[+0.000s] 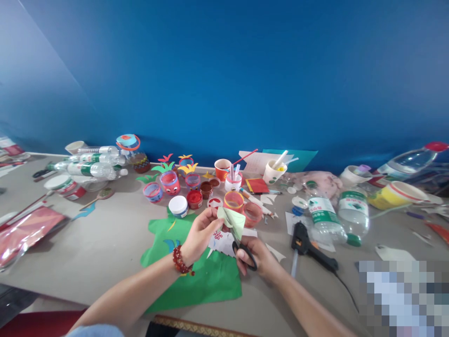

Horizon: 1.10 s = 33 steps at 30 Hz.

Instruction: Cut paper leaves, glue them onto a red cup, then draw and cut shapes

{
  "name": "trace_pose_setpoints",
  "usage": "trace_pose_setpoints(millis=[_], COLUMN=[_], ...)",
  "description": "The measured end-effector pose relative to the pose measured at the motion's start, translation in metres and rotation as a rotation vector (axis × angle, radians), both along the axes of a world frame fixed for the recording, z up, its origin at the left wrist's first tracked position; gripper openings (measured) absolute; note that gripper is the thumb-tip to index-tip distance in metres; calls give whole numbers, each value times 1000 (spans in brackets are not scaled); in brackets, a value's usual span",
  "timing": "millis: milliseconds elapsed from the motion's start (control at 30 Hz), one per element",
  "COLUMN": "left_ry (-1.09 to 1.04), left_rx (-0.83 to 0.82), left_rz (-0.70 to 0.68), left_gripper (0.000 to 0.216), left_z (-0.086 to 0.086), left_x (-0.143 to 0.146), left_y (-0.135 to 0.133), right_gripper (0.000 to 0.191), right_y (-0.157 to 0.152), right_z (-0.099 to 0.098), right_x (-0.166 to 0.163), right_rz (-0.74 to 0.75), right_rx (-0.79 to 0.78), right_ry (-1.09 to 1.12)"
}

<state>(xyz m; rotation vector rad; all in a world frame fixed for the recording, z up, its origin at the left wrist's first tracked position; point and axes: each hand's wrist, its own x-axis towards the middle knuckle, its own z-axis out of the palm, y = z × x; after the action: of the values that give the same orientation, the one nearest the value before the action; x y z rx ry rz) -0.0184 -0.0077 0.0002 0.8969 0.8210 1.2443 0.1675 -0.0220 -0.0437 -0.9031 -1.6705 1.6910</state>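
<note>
The wide grey bench [105, 243] carries the clutter, with a blue wall behind it, and the work sits at its near middle. Largest under the hands is the big bright-green paper sheet [210, 281], lying flat on the near part of the bench; over it the left hand [201, 231], a red bead bracelet [181, 260] at its wrist, is curled with fingertips pinched on the small pale-green folded paper piece [234, 221], which is held up off the bench, just in front of the row of little paint pots [194, 199]. The right hand [257, 257] is closed through the loops of the black-handled scissors [242, 248], whose blades reach up into the pale-green piece; how far the blades are parted is too small to tell. To cut well here, it looks best to keep the paper taut between the pinching fingers, with those fingertips clear of the blade line, and to turn the paper with the left hand rather than twisting the scissors. Short bites near the pivot should give a cleaner edge on so small a piece. White paper offcuts [224, 243] lie under the hands, so the piece ought to stay lifted above them. To the right, the black hot-glue gun [308, 245] rests on the bench with its cord trailing near, well apart from the cut but near the right forearm, so the elbow should stay tucked. Clear plastic bottles [324, 217] lie beyond it.
</note>
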Motion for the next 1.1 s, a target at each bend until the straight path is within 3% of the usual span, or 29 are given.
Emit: trace_pose_setpoints(millis=[1100], left_ry=[8], left_rx=[15], left_rz=[-2], left_gripper=[24], left_z=[1], left_x=[1], left_y=[-1], right_gripper=[62], right_y=[1], right_z=[1], right_x=[-1], right_rz=[-2], right_rx=[28], right_ry=[-2])
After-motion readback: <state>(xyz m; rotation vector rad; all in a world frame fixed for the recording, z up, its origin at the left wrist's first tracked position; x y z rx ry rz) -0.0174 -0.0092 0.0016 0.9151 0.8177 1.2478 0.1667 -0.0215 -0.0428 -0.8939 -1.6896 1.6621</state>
